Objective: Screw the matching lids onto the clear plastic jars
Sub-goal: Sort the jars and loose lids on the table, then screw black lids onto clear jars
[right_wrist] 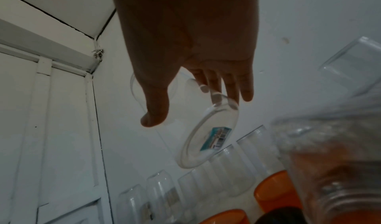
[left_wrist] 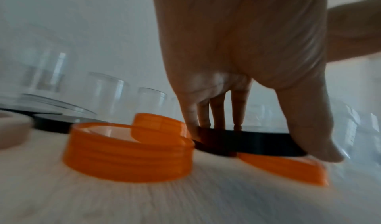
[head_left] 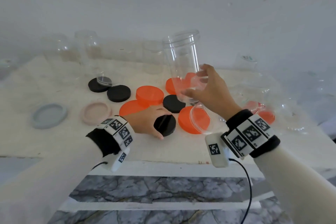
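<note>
My right hand grips a tall clear jar near its base and holds it above the table, mouth up and slightly tilted. In the right wrist view the hand wraps the jar, whose base bears a barcode sticker. My left hand pinches a black lid by its rim, tilted just off the table. In the left wrist view the hand has the thumb on one side of the lid and the other fingers opposite.
Orange lids and more black lids lie across the white table. A pink lid and a blue-grey lid sit at left. Clear jars stand along the back wall; others lie at right.
</note>
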The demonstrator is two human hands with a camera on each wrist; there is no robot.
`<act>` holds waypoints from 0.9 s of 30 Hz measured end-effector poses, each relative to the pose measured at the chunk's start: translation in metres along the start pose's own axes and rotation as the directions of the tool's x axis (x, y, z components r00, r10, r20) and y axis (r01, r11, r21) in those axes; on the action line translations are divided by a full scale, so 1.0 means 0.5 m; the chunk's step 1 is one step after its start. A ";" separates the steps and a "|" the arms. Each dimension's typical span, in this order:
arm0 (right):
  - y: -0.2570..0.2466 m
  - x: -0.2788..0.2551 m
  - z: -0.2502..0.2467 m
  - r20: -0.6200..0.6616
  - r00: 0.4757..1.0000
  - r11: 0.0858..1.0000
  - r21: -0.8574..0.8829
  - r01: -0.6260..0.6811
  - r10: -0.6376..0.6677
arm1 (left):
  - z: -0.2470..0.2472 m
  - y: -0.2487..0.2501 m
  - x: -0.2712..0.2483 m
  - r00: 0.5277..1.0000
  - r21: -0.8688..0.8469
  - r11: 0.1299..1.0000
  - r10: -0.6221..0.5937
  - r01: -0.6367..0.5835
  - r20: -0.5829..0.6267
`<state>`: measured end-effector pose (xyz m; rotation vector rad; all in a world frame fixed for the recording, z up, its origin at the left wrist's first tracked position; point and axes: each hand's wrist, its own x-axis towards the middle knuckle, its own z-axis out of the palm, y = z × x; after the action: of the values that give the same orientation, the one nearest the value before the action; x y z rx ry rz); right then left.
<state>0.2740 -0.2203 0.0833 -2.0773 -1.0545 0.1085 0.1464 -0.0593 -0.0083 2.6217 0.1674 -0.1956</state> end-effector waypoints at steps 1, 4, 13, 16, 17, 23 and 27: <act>-0.001 0.000 0.005 0.011 1.000 1.000 0.017 0.002 -0.003 | -0.013 -0.004 -0.016 0.998 -0.048 0.999 -0.008 0.005 -0.061; -0.005 0.005 0.029 0.033 0.999 0.998 0.059 0.003 -0.005 | -0.058 -0.024 -0.072 0.967 -0.171 0.984 -0.090 0.049 -0.237; 0.014 -0.002 0.138 0.280 0.960 0.997 0.067 -0.041 0.021 | -0.129 -0.093 -0.195 0.767 -0.356 0.924 -0.329 0.141 -0.552; 0.027 -0.003 0.160 0.310 0.950 0.993 0.089 -0.078 0.047 | -0.134 -0.097 -0.207 0.712 -0.376 0.920 -0.338 0.113 -0.616; 0.033 -0.002 0.166 0.322 0.945 0.992 0.094 -0.086 0.052 | -0.136 -0.094 -0.209 0.698 -0.377 0.921 -0.334 0.099 -0.633; 0.051 -0.009 0.161 0.347 0.937 0.987 0.132 -0.088 0.037 | -0.145 -0.066 -0.196 0.648 -0.383 0.924 -0.298 0.011 -0.701; 0.064 -0.017 0.152 0.379 0.923 0.985 0.127 -0.118 0.062 | -0.147 -0.044 -0.177 0.664 -0.383 0.923 -0.262 -0.040 -0.701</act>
<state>0.2590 -0.1910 0.0070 -2.0129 -1.1331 0.6342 0.0638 -0.0114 0.0599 2.1472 0.5888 0.8252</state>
